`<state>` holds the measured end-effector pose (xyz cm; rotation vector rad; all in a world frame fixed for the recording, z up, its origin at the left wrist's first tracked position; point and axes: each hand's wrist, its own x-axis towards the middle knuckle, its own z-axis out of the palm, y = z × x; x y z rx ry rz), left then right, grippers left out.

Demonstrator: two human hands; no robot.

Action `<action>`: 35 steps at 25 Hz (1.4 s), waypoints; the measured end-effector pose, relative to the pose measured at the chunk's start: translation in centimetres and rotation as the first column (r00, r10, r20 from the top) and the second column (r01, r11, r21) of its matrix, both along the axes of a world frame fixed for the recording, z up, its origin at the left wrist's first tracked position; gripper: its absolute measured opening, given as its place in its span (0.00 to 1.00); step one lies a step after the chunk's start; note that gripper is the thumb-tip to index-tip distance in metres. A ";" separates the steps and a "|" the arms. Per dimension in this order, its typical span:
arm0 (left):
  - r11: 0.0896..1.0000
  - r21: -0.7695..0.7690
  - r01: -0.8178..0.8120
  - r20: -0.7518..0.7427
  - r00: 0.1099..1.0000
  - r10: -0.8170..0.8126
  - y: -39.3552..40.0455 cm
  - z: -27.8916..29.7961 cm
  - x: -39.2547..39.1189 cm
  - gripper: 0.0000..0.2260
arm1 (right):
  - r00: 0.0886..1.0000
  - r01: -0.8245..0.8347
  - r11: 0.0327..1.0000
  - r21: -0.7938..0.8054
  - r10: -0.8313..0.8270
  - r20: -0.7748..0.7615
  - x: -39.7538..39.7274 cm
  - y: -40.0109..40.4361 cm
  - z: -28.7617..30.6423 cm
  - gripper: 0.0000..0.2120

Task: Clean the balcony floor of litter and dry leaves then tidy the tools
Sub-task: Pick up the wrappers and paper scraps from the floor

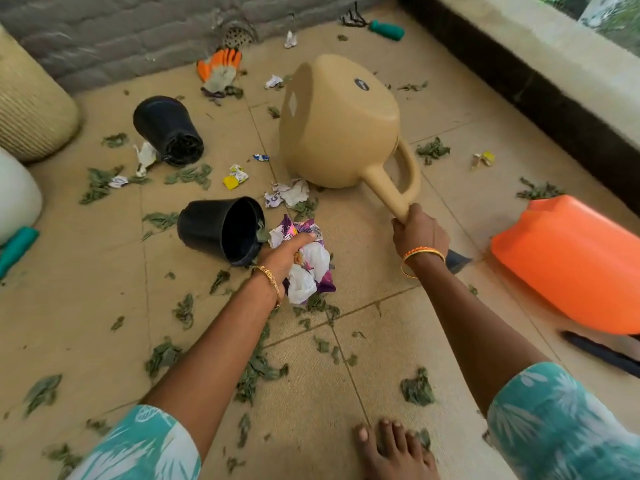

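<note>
My right hand (pixel 419 233) grips the spout of a beige watering can (pixel 339 126), which is tipped with its base turned to the left. My left hand (pixel 287 254) holds a bunch of crumpled purple and white wrappers (pixel 311 275) just above the floor. Dry green leaves (pixel 258 368) and scraps of paper litter (pixel 291 194) are scattered over the tan tiles. An orange dustpan (pixel 571 261) lies at the right.
Two black plastic pots lie on their sides, one (pixel 221 228) beside my left hand, one (pixel 169 129) farther back. Orange gloves (pixel 220 67) and a teal-handled tool (pixel 386 30) lie near the brick wall. A woven planter (pixel 31 98) stands at left. My bare foot (pixel 394 452) is at the bottom.
</note>
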<state>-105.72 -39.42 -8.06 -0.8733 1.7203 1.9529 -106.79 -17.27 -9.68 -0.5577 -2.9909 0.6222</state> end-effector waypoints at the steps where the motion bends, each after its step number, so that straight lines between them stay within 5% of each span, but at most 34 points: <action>1: 1.000 0.000 0.000 -0.003 1.000 0.000 0.0 -0.1 -0.1 0.30 | 0.999 0.040 0.999 -0.014 -0.040 0.003 0.1 0.8 0.0 0.14; 6: 1.000 -0.023 0.014 -0.010 1.000 -0.014 -0.6 -0.2 -0.8 0.35 | 0.955 0.296 0.954 -0.037 -0.296 -0.001 0.3 4.4 -0.6 0.14; 10: 0.998 -0.062 0.003 -0.030 1.000 -0.005 -1.6 -0.5 -0.1 0.26 | 0.908 0.419 0.908 0.001 -0.418 -0.003 -0.6 4.4 -0.1 0.19; 12: 0.996 -0.089 -0.006 -0.030 1.000 0.003 -2.6 -0.6 0.8 0.24 | 0.876 0.474 0.879 0.049 -0.466 -0.127 -0.4 2.0 0.7 0.18; 14: 0.996 -0.084 0.009 -0.019 1.000 -0.010 -4.2 -0.7 2.1 0.19 | 0.910 0.316 0.948 0.022 -0.297 -0.289 -0.2 -2.2 1.3 0.17; 16: 0.996 -0.085 0.013 -0.004 1.000 -0.013 -5.9 -0.6 3.7 0.12 | 0.936 -0.107 0.975 -0.196 0.032 -0.351 -0.8 -7.3 0.9 0.16; 18: 0.994 -0.107 -0.013 -0.016 1.000 0.011 -8.0 -0.4 5.5 0.07 | 0.880 -0.464 0.822 -0.330 0.384 -0.281 -2.5 -12.9 0.3 0.23; 20: 0.994 -0.104 -0.038 -0.019 0.999 0.037 -9.6 -0.4 7.0 0.06 | 0.781 -0.618 0.715 -0.326 0.607 -0.148 -4.4 -17.2 0.3 0.34; 22: 0.992 -0.097 -0.085 -0.021 0.996 0.084 -10.4 -0.5 7.8 0.09 | 0.731 -0.671 0.675 -0.307 0.671 -0.125 -5.1 -20.2 0.6 0.33; 25: 0.981 -0.066 -0.180 -0.034 0.983 0.178 -11.0 -0.6 7.4 0.19 | 0.685 -0.726 0.608 -0.322 0.683 -0.255 -5.0 -22.8 0.6 0.18; 29: 0.966 -0.049 -0.253 -0.055 0.967 0.250 -10.8 -1.3 6.5 0.19 | 0.575 -0.702 0.350 -0.620 0.793 -0.203 -3.8 -25.7 1.4 0.18; 31: 0.950 -0.058 -0.308 -0.079 0.950 0.303 -10.3 -1.7 6.2 0.15 | 0.629 -0.543 0.296 -0.786 0.763 -0.147 -3.4 -26.0 2.1 0.21; 33: 0.944 -0.050 -0.327 -0.107 0.941 0.320 -9.9 -1.9 5.7 0.14 | 0.767 -0.508 0.389 -0.768 0.610 -0.198 -4.2 -24.6 2.1 0.20; 35: 0.956 -0.022 -0.293 -0.123 0.950 0.289 -9.5 -2.0 5.1 0.14 | 0.862 -0.492 0.627 -0.603 0.449 -0.237 -6.7 -21.2 1.2 0.17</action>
